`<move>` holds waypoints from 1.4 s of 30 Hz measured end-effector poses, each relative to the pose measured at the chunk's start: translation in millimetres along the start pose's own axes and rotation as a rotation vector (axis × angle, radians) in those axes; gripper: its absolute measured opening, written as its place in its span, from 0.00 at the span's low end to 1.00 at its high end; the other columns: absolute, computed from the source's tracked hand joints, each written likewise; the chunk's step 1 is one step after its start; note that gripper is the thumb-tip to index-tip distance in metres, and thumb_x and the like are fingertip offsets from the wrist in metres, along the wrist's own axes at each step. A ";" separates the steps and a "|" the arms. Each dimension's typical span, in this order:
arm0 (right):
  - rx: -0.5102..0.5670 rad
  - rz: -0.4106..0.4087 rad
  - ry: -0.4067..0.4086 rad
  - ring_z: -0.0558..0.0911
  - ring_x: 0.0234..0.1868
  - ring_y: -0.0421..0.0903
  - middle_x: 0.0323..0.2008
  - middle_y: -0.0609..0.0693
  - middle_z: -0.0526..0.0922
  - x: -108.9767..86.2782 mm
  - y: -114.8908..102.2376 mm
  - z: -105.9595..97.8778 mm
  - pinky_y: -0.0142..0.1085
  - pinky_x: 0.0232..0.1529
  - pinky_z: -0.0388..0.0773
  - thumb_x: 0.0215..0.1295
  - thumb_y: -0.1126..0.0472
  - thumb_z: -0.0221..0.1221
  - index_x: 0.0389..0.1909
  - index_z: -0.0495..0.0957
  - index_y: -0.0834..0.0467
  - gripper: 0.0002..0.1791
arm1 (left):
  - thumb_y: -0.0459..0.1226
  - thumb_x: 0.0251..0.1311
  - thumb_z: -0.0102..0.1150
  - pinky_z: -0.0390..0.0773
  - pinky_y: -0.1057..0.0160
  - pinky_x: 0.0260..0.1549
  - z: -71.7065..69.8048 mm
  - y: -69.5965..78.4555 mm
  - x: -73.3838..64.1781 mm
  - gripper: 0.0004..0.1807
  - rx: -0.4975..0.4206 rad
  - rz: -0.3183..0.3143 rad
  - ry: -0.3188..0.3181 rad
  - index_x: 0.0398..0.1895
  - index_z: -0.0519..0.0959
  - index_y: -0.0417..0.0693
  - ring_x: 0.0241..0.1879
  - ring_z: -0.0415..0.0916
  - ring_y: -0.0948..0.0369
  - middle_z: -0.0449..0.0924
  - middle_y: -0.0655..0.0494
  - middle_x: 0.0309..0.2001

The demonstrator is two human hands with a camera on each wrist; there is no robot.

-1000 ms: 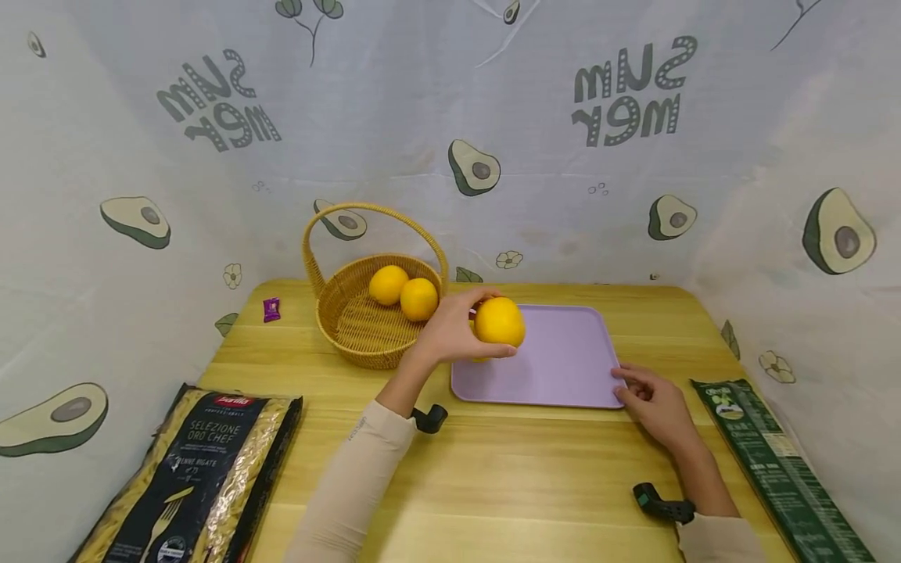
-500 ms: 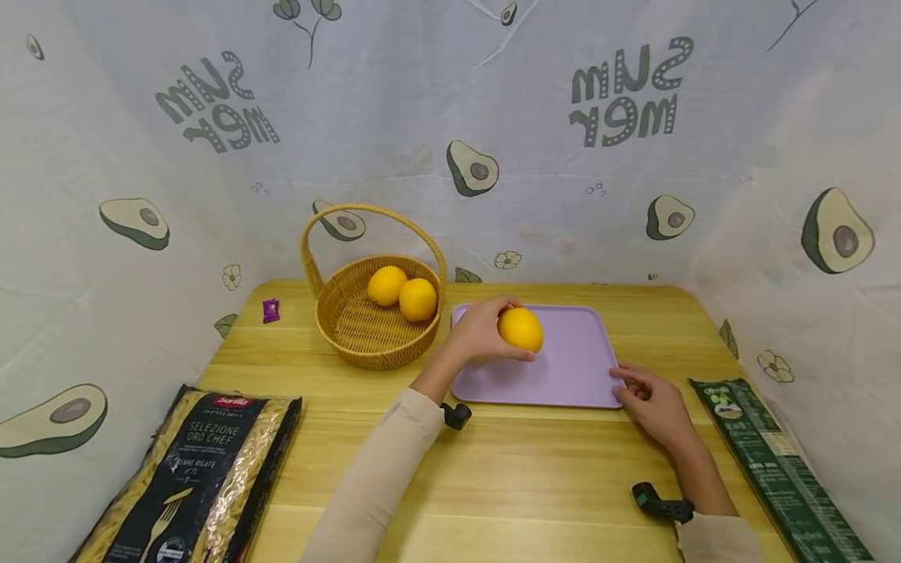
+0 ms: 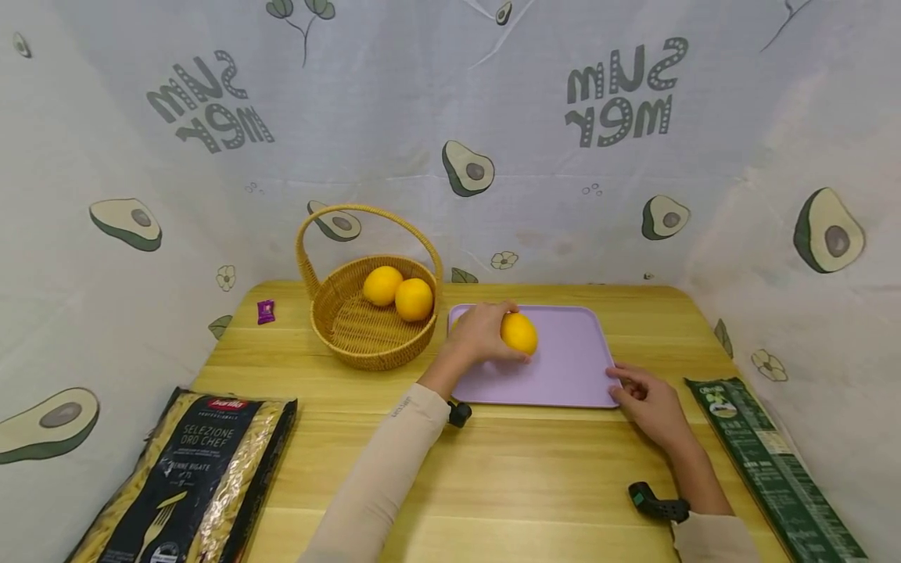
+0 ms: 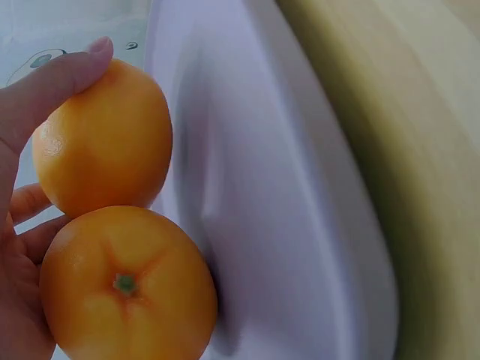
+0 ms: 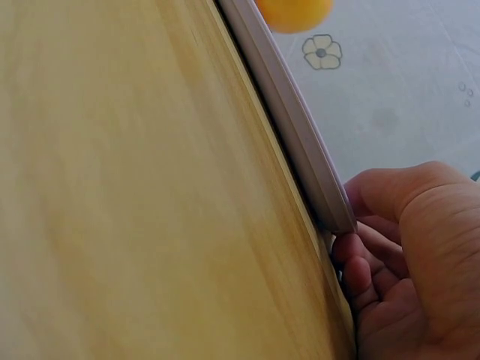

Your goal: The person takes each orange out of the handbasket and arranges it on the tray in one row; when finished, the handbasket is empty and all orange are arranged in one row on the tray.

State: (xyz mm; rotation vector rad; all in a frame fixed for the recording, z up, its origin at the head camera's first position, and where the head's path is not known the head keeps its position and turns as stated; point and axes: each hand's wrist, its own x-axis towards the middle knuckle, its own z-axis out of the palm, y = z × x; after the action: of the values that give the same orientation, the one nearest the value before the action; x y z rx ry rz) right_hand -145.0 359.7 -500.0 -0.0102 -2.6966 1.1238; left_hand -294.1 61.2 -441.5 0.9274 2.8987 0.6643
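One orange (image 3: 519, 334), nearly round, is pinched between the thumb and fingers of the left hand (image 3: 482, 335), over the left half of the lilac tray (image 3: 573, 356). Whether its underside touches the tray is hard to tell. The left wrist view shows what the head view nearly hides: a second orange (image 4: 127, 281) touching the held one, its green stem end facing that camera. The held orange shows only smooth peel there, its slightly longer axis running from 12 to 6 o'clock.

The tray's long axis runs from 9 to 3 o'clock in the head view. At its 4 o'clock corner, the right hand (image 3: 651, 407) pinches the rim; the right wrist view shows the thumb above that corner and a fingertip below.

From the held orange, a wicker basket (image 3: 373, 360) with two more oranges (image 3: 414, 299) stands at 9 o'clock, a purple sweet (image 3: 265, 311) beyond it. On the desk (image 3: 535, 477), a pasta bag (image 3: 186, 477) lies at 8 o'clock, a green packet (image 3: 774, 469) at 4.
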 end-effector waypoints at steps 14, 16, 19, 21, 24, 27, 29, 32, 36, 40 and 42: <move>-0.003 0.005 -0.003 0.69 0.28 0.36 0.42 0.59 0.83 -2.5 -5.2 -1.0 0.28 0.27 0.66 0.71 0.63 0.63 0.59 0.82 0.66 0.19 | 0.68 0.42 0.75 0.79 0.57 0.57 0.5 -6.6 -3.9 0.48 0.151 0.047 -0.005 0.66 0.76 0.58 0.54 0.81 0.58 0.85 0.60 0.55; -0.006 0.009 -0.006 0.69 0.29 0.36 0.44 0.60 0.83 -2.9 -4.4 -0.8 0.28 0.27 0.65 0.71 0.63 0.63 0.59 0.82 0.66 0.19 | 0.68 0.41 0.75 0.79 0.57 0.56 0.4 -7.0 -4.2 0.48 0.156 0.063 -0.002 0.66 0.76 0.58 0.54 0.81 0.58 0.85 0.60 0.55; -0.005 0.012 -0.011 0.69 0.29 0.36 0.49 0.62 0.83 -3.2 -3.4 -0.6 0.27 0.28 0.65 0.71 0.62 0.63 0.60 0.81 0.66 0.19 | 0.68 0.40 0.75 0.79 0.57 0.56 0.7 -8.4 -4.5 0.48 0.170 0.085 0.003 0.65 0.77 0.59 0.54 0.81 0.57 0.86 0.60 0.55; -0.002 0.012 -0.012 0.69 0.29 0.36 0.52 0.63 0.83 -3.1 -3.2 -0.6 0.27 0.27 0.65 0.72 0.62 0.63 0.60 0.81 0.66 0.19 | 0.68 0.40 0.75 0.79 0.57 0.56 0.8 -9.4 -4.6 0.48 0.175 0.096 0.005 0.65 0.77 0.59 0.54 0.81 0.57 0.86 0.60 0.55; 0.002 0.009 -0.012 0.69 0.29 0.36 0.48 0.62 0.83 -2.7 -3.4 -0.8 0.28 0.27 0.65 0.71 0.62 0.63 0.59 0.82 0.66 0.19 | 0.68 0.40 0.75 0.79 0.56 0.58 0.4 -10.5 -5.0 0.48 0.182 0.111 0.005 0.66 0.76 0.59 0.55 0.81 0.57 0.85 0.61 0.57; 0.003 0.007 -0.010 0.69 0.29 0.36 0.44 0.60 0.83 -2.3 -2.8 -0.4 0.28 0.27 0.65 0.71 0.63 0.63 0.59 0.82 0.65 0.19 | 0.68 0.41 0.75 0.77 0.56 0.61 -0.2 -10.9 -5.8 0.50 0.176 0.127 0.003 0.68 0.75 0.59 0.58 0.81 0.57 0.83 0.61 0.61; 0.001 0.006 -0.013 0.69 0.28 0.36 0.43 0.59 0.83 -2.2 -1.8 0.3 0.28 0.27 0.66 0.71 0.62 0.63 0.60 0.82 0.65 0.19 | 0.68 0.40 0.76 0.76 0.55 0.62 -0.6 -11.0 -7.0 0.51 0.170 0.136 0.000 0.70 0.75 0.58 0.60 0.80 0.56 0.82 0.60 0.64; -0.005 0.012 -0.016 0.69 0.28 0.36 0.40 0.57 0.83 -2.7 -0.1 1.5 0.28 0.27 0.66 0.71 0.62 0.63 0.60 0.82 0.65 0.19 | 0.69 0.39 0.77 0.75 0.54 0.64 -0.8 -11.4 -8.7 0.53 0.164 0.142 -0.007 0.71 0.75 0.58 0.62 0.79 0.56 0.80 0.61 0.66; -0.008 0.015 -0.015 0.69 0.28 0.36 0.38 0.56 0.82 -3.1 0.0 1.5 0.28 0.27 0.65 0.71 0.62 0.63 0.59 0.82 0.65 0.19 | 0.70 0.38 0.76 0.74 0.52 0.65 -1.2 -11.8 -10.6 0.55 0.162 0.131 -0.001 0.71 0.74 0.58 0.63 0.78 0.55 0.80 0.62 0.66; -0.007 0.011 -0.016 0.70 0.28 0.37 0.38 0.56 0.82 -2.3 -1.5 -0.5 0.28 0.27 0.65 0.72 0.62 0.63 0.60 0.81 0.65 0.19 | 0.72 0.39 0.74 0.72 0.48 0.66 -6.0 -11.5 -13.9 0.56 0.163 0.121 0.018 0.73 0.72 0.59 0.66 0.76 0.55 0.78 0.61 0.68; -0.012 0.013 -0.016 0.70 0.28 0.37 0.37 0.55 0.82 -1.8 -2.0 -2.3 0.29 0.27 0.66 0.72 0.61 0.62 0.60 0.81 0.64 0.19 | 0.72 0.40 0.73 0.70 0.47 0.67 -10.0 -11.8 -17.6 0.56 0.144 0.125 0.029 0.74 0.72 0.59 0.68 0.74 0.55 0.77 0.60 0.69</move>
State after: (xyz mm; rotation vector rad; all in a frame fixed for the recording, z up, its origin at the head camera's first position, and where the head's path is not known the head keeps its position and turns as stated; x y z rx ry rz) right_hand -142.6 359.8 -497.4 -0.0214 -2.7210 1.1168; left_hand -287.6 38.8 -439.0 1.1323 2.9666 0.4838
